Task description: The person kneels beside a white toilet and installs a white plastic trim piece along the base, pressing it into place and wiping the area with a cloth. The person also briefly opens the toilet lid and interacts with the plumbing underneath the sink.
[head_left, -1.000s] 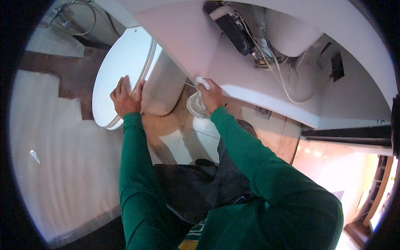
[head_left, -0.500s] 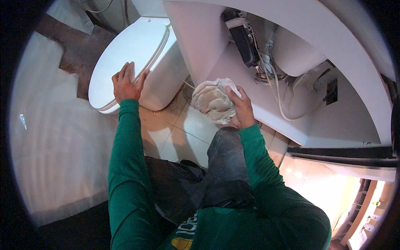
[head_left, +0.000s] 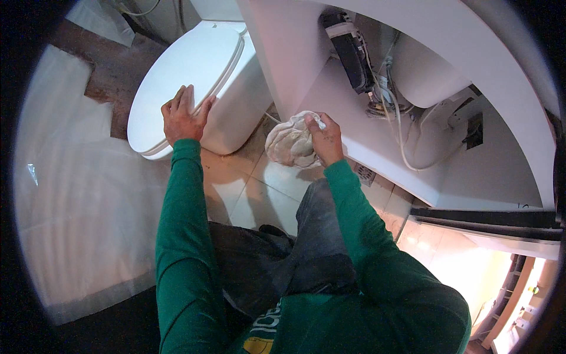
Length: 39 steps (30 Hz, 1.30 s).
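Note:
My left hand (head_left: 184,120) rests with its fingers spread on the closed white lid (head_left: 183,65) of a toilet (head_left: 239,109). The thumb lies over the lid's right edge. In my right hand (head_left: 324,138) is a crumpled, off-white cloth (head_left: 289,141), dirty in places, pinched at its right side between thumb and fingers. The cloth hangs above the tiled floor, to the right of the toilet and in front of the white cabinet wall. Part of the right hand's fingers is hidden behind the cloth.
An open white cabinet (head_left: 377,156) on the right holds a black cylindrical device (head_left: 352,59), a thin hose (head_left: 396,141) and a white rounded basin underside (head_left: 427,74). A floor drain (head_left: 364,174) lies by its base. Translucent plastic sheeting (head_left: 82,224) covers the left side.
My right hand has moved a little left with the cloth, uncovering the floor drain. The left hand stays on the lid. The view has shifted slightly.

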Each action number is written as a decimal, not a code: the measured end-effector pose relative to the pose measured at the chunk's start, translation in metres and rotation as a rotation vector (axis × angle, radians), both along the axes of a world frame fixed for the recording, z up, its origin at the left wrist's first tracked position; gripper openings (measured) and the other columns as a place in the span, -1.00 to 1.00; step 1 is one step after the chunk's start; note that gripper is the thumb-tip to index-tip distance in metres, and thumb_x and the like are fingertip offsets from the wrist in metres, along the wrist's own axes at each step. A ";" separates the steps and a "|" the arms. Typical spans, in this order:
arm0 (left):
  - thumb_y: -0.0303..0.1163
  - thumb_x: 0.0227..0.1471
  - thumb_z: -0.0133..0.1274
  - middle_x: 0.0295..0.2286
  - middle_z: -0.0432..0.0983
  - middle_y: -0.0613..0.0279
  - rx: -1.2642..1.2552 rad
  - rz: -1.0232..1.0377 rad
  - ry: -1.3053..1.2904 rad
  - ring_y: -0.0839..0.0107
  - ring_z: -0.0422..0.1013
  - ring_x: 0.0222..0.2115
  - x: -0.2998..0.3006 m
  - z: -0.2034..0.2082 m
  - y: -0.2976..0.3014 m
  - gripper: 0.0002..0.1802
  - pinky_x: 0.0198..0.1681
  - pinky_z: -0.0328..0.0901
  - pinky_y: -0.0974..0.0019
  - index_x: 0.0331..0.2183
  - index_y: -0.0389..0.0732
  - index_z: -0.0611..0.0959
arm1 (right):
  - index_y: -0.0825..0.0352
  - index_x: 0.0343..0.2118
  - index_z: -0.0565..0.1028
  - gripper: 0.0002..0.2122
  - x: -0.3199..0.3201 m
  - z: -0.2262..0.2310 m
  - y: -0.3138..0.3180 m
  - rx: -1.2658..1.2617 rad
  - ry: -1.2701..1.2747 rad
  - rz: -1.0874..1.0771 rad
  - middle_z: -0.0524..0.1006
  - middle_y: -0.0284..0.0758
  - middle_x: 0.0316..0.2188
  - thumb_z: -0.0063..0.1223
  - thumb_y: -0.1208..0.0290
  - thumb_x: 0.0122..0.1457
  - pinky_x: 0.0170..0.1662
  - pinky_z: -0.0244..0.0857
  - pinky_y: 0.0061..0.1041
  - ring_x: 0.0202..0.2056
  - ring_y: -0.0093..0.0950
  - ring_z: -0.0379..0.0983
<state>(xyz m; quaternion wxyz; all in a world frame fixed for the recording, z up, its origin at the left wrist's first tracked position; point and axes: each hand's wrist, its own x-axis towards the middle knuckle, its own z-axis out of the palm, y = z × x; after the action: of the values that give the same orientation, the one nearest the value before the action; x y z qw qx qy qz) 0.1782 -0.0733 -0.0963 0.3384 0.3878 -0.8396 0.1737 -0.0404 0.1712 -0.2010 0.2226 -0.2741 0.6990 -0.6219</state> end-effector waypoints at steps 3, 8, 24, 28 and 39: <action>0.28 -0.07 0.25 0.06 0.53 0.29 0.025 -0.028 0.032 0.17 0.37 0.01 -0.009 -0.001 0.003 -0.24 0.08 0.40 0.17 0.04 -0.02 0.67 | 0.45 -0.05 0.51 -0.65 -0.007 -0.031 -0.002 -0.029 -0.306 -0.202 0.58 -0.20 -0.15 0.11 0.21 0.32 -0.05 0.40 -0.42 -0.17 -0.40 0.52; 0.32 -0.05 0.21 0.07 0.52 0.33 0.045 0.035 -0.015 0.19 0.36 0.03 0.003 0.000 0.003 -0.22 0.09 0.40 0.18 0.05 -0.01 0.65 | 0.47 0.10 0.38 -0.49 0.015 -0.007 0.031 -0.390 -0.915 0.086 0.49 -0.10 0.04 0.17 0.16 0.25 0.10 0.40 -0.20 0.01 -0.19 0.50; 0.45 -0.05 0.08 0.12 0.47 0.43 0.062 0.088 -0.040 0.27 0.33 0.04 0.000 -0.003 0.000 -0.15 0.13 0.38 0.26 0.09 0.05 0.62 | 0.44 0.02 0.42 -0.68 -0.003 0.014 0.074 -0.329 -0.989 0.128 0.55 -0.17 -0.11 0.07 0.35 0.31 -0.03 0.53 -0.28 -0.12 -0.29 0.57; 0.46 -0.05 0.07 0.13 0.47 0.44 0.080 0.092 -0.037 0.27 0.34 0.04 0.000 -0.001 0.001 -0.15 0.13 0.38 0.26 0.09 0.05 0.63 | 0.43 -0.05 0.48 -0.71 0.007 0.029 0.076 -0.308 -0.779 0.064 0.58 -0.24 -0.20 0.09 0.31 0.31 -0.09 0.46 -0.43 -0.19 -0.44 0.55; 0.46 -0.07 0.09 0.11 0.48 0.44 0.071 0.090 -0.019 0.26 0.35 0.04 -0.001 -0.001 0.001 -0.15 0.10 0.40 0.24 0.07 0.06 0.64 | 0.39 -0.26 0.52 -0.79 0.015 0.025 0.065 0.146 0.300 -0.090 0.58 -0.16 -0.38 0.13 0.30 0.27 -0.16 0.37 -0.43 -0.32 -0.42 0.48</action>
<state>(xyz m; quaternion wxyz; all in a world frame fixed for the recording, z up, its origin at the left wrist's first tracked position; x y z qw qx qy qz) 0.1776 -0.0719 -0.0974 0.3083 0.4354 -0.8300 0.1628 -0.0249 0.2360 -0.1759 0.1071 -0.3154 0.7792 -0.5309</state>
